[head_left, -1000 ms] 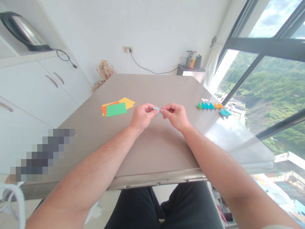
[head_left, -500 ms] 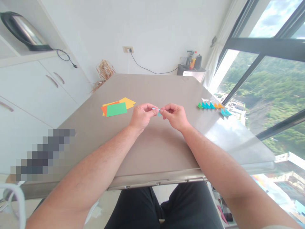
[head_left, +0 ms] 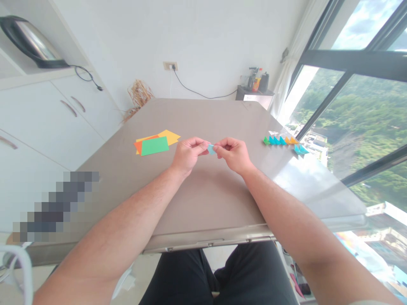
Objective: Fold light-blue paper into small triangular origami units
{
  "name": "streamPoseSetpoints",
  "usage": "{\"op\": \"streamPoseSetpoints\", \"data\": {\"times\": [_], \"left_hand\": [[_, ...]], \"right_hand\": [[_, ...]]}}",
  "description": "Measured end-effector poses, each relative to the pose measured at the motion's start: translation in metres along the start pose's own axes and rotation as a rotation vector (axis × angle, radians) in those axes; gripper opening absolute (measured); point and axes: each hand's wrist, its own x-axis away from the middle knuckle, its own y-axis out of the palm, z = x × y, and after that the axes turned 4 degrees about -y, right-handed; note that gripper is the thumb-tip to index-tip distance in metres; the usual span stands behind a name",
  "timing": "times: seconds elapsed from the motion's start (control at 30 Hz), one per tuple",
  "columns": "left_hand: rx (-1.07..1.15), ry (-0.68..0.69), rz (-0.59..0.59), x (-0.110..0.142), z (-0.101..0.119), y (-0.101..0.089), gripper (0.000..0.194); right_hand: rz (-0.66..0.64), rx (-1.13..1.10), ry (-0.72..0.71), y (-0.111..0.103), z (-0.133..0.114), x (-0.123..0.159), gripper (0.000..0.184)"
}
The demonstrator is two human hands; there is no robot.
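Note:
A small light-blue piece of folded paper is pinched between my two hands above the middle of the table. My left hand grips its left side between thumb and fingers. On the opposite side, my right hand pinches the paper with thumb and forefinger. My fingers cover part of the paper, so its full shape is hidden. Left of my hands lie sheets of coloured paper, with a green sheet on top of an orange sheet and yellow paper.
Several small folded paper boats in green, blue and orange stand in a row at the table's right, with blue ones nearer me. The grey-brown table has its front edge by my lap. A window is at the right.
My left fingers have shifted slightly left on the blue paper, and more of its face now shows between my hands. My right hand has barely moved.

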Motion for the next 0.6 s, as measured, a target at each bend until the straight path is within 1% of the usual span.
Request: {"op": "streamPoseSetpoints", "data": {"times": [0.1,0.27,0.4,0.6], "left_hand": [[-0.040,0.027,0.003,0.0006,0.0002,0.0000,0.024],[-0.193,0.102,-0.028,0.0018,-0.0014,0.0014,0.021],[-0.211,0.130,0.018,0.0007,-0.0027,0.0019,0.017],[-0.206,0.113,0.082,-0.0042,-0.0026,-0.0035,0.016]], "right_hand": [[0.001,0.008,0.004,0.0002,-0.0009,0.0001,0.021],[-0.011,0.056,-0.015,0.0012,-0.0020,0.0010,0.019],[-0.003,0.098,-0.057,0.0028,-0.0022,0.0009,0.017],[-0.009,0.053,0.026,0.0018,0.0042,-0.0004,0.026]]}}
